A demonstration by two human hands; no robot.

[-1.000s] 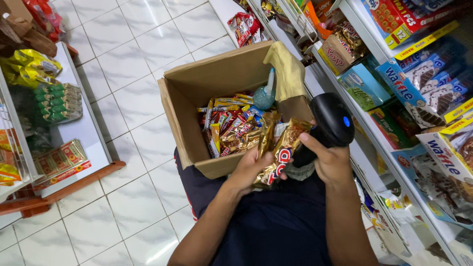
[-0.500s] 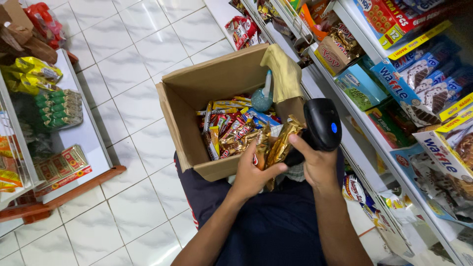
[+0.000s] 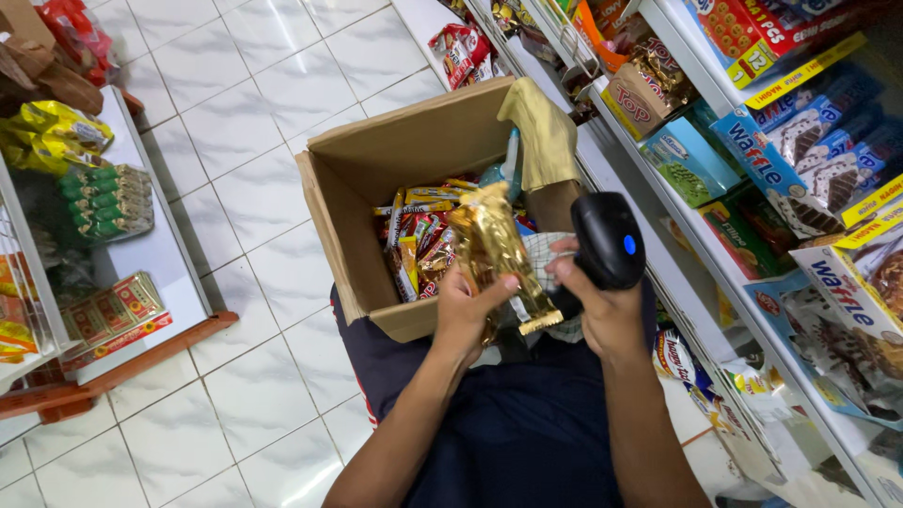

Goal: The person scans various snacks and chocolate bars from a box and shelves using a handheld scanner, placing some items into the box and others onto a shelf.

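Between two rows of shop shelving, a person sits on the white tiled floor point(image 3: 245, 122) with an open cardboard box point(image 3: 376, 179) against the knees. Of the two hands, the left hand point(image 3: 467, 310) grips a gold foil snack packet point(image 3: 497, 254), lifted just above the box, while the right hand point(image 3: 602, 306) is clenched around a black handheld scanner point(image 3: 609, 240) with a small blue light, held just beside the packet. A clean reading likely calls for the crinkled foil held flat and steady, its code panel turned squarely to the scanner's face. Shiny, creased and long, the packet catches the light and shows a pale label near its lower end. More bright wrappers point(image 3: 419, 235) fill the box below.
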